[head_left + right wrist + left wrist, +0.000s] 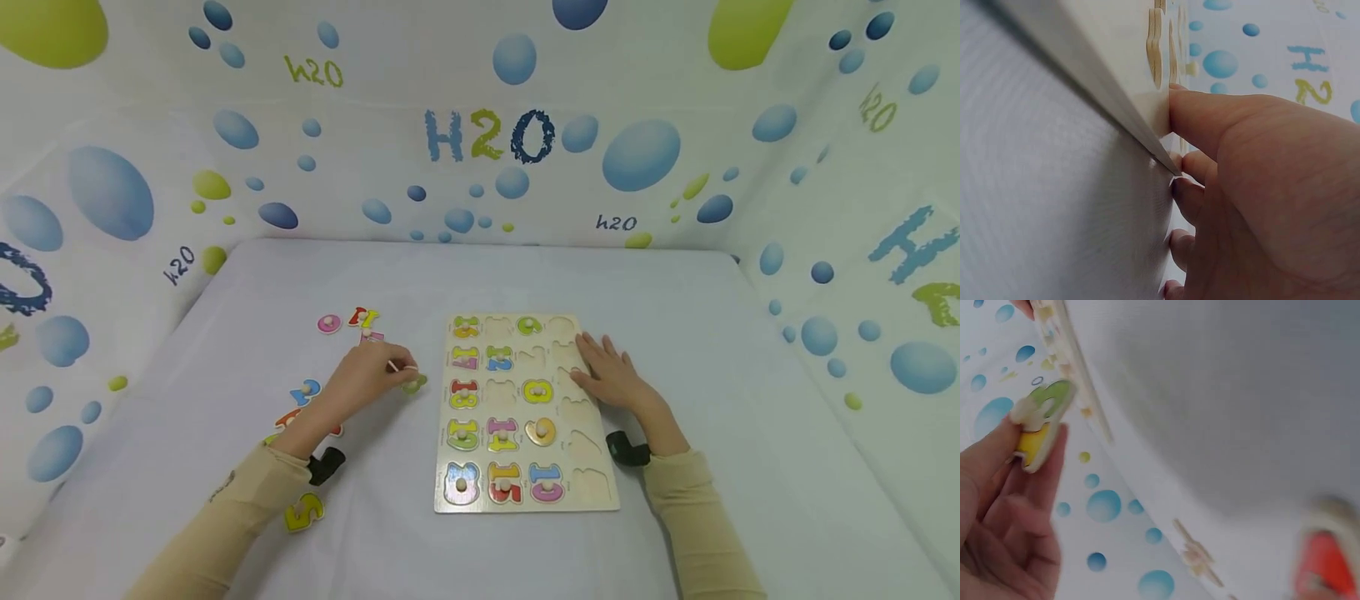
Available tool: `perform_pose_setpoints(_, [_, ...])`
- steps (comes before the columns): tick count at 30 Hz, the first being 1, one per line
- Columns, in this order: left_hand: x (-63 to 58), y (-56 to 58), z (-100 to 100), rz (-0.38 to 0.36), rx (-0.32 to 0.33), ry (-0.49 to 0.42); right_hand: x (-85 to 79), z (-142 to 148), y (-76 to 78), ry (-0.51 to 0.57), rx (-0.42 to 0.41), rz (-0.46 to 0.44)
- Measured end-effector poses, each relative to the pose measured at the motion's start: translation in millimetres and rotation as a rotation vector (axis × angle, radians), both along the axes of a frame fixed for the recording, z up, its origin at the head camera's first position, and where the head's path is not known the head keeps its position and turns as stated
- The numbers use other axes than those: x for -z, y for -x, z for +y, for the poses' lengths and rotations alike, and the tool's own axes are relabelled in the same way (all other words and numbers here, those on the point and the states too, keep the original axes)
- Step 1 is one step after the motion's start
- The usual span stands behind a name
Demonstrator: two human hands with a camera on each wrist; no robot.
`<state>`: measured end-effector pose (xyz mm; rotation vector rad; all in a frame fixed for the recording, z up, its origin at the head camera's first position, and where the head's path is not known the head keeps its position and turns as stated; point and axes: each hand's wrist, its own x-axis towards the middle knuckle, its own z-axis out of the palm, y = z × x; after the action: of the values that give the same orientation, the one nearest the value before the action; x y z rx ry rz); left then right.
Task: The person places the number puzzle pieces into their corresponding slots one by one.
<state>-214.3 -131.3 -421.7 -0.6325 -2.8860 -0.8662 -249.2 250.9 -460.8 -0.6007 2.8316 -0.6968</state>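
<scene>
My left hand [367, 375] pinches a green and yellow puzzle piece [1049, 412] with a pale knob, thumb on one side and fingers on the other. That piece is just left of the wooden number puzzle board [480, 505], above the white cloth. Fingers spread, my right hand [615, 377] rests at the board's right edge; in the right wrist view its thumb lies over the rim. Knobbed number pieces fill the board's left column and much of the middle ones, including a blue 8-shaped piece [461, 483]. The right column shows bare recesses.
Left of the board lie several loose pieces: a pink one [328, 323], a red and yellow one [363, 317], a blue one [305, 392], and a yellow one [303, 512] near the front. Others are partly hidden under the left forearm. A patterned curtain [450, 75] stands behind the table.
</scene>
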Motion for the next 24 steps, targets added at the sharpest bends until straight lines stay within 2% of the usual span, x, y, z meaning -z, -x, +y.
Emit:
perform_pose_setpoints(4, [-9.4, 13.2, 21.3, 0.063, 0.023, -0.101, -2.6, 0.6, 0.7, -0.001, 0.002, 0.005])
perform_pose_setpoints(6, [-12.9, 19.1, 33.7, 0.043, 0.056, -0.118, -3.4, 0.3, 0.1, 0.003, -0.001, 0.001])
perform_pose_setpoints(10, [-14.4, 26.8, 57.3, -0.036, 0.163, -0.072, -4.2, -1.0, -1.3, 0.007, 0.005, -0.005])
perform_pose_setpoints(13, [-9.2, 31.8, 73.0, -0.067, 0.25, -0.043, -3.9, -1.6, -1.6, 0.007, 0.015, -0.001])
perform_pose_setpoints(16, [-1.6, 35.8, 86.9, -0.101, 0.299, -0.045, -3.4, -1.3, -1.6, 0.001, 0.023, 0.001])
perform_pose_setpoints(21, [9.1, 37.9, 100.6, -0.137, 0.327, -0.022, -2.5, -1.1, -1.1, -0.007, 0.02, -0.001])
perform_pose_setpoints(24, [12.1, 38.1, 103.5, -0.13, 0.323, -0.011, -2.1, -1.0, -0.5, -0.009, 0.018, -0.002])
